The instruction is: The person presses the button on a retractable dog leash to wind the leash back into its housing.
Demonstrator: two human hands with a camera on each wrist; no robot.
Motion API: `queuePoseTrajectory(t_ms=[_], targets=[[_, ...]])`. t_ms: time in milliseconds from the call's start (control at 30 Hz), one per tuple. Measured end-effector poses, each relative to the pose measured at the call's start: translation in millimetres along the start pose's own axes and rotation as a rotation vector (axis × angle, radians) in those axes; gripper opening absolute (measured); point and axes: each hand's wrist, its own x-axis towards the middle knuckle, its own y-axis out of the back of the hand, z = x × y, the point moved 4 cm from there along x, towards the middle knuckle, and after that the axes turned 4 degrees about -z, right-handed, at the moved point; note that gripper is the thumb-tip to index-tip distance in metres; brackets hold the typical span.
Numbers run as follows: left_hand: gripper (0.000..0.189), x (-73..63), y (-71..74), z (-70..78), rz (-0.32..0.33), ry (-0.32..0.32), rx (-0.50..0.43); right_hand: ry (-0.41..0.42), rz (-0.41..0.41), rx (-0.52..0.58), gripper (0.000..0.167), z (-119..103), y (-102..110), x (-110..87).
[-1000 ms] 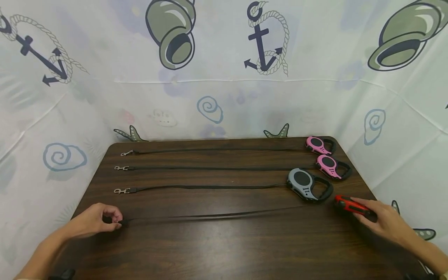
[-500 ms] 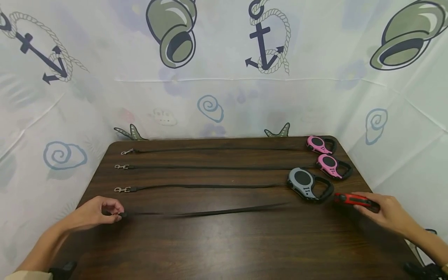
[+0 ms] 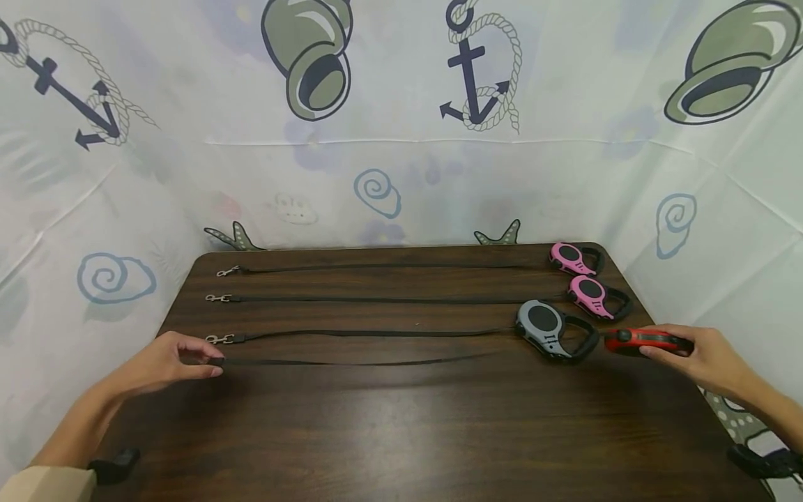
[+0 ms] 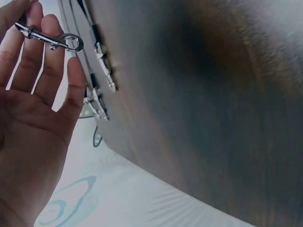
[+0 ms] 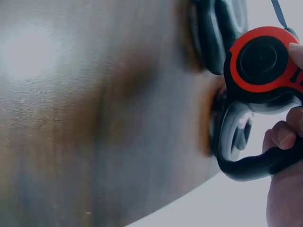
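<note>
A red and black retractable dog leash (image 3: 646,339) is held above the table's right side by my right hand (image 3: 705,355). In the right wrist view, fingers curl round its black handle (image 5: 255,165) and the thumb lies on the red case (image 5: 267,34). At the left, my left hand (image 3: 164,364) pinches the end of its black strap (image 3: 376,364). The left wrist view shows the silver snap hook (image 4: 52,41) lying across the fingers. Between the hands the strap runs nearly straight, just in front of the grey leash (image 3: 542,328).
Farther back lie two pink retractable leashes (image 3: 588,293), one behind the other. Black straps from these and the grey leash stretch left, ending in metal snap hooks (image 3: 219,339). A patterned white cloth (image 3: 426,188) surrounds the brown table (image 3: 389,432) at the back and sides.
Both hands have moved away from the body, carrying the red leash and its strap toward the grey leash. The other leashes lie still.
</note>
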Motion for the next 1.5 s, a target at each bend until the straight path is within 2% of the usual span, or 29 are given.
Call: queuePoseTrajectory(t_ms=[133,333,567,767,1033,1200,1300,1500], targets=[[0.017,2.2,11.3,3.8,0.055,0.063,0.025,-0.07,-0.035,0.041,0.046,0,8,9.9],[0.018,8.2,23.0,4.5,0.091,0.122,0.006,-0.09,-0.05,0.123,0.04,1,17,23.5],[0.016,10.8,35.5,4.1,0.119,0.122,-0.04,-0.111,-0.102,0.186,0.039,9,23,37.2],[0.018,13.4,43.7,1.0,0.133,0.169,-0.022,-0.136,-0.131,0.192,0.04,15,26,48.9],[0.028,18.1,50.5,-5.5,0.144,0.222,0.005,-0.115,-0.131,0.201,0.04,16,30,67.1],[0.029,22.5,51.7,-11.2,0.164,0.242,-0.015,-0.112,-0.119,0.23,0.037,20,30,77.5],[0.03,27.0,52.6,-13.9,0.182,0.231,-0.041,-0.1,-0.111,0.297,0.031,22,31,81.7],[0.034,32.8,56.4,-16.5,0.198,0.224,-0.075,-0.06,-0.115,0.532,0.021,21,28,90.3]])
